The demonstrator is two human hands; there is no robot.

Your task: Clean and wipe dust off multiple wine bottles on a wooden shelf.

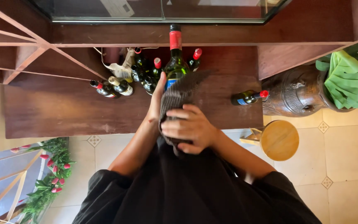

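while the left hand is gripping a green wine bottle low on its body, the right hand is closing around a dark grey cloth and pressing it against the glass. the bottle is being held up over a dark wooden counter, its red-capped neck pointing away from the person. behind it a cluster of bottles is standing near the back of the counter, and a lone bottle is standing off to the right, just beside a carved brown pot of green leaves. a round wooden stool is sitting on the tiled floor below.

the risk, as i judge it, is in the grip: the left fingers are mostly hidden under the cloth, so a slip on smooth glass could be dropping the bottle onto the counter or into the cluster, knocking several over. a wide sweep of the right elbow could also be tipping the lone bottle off the edge.
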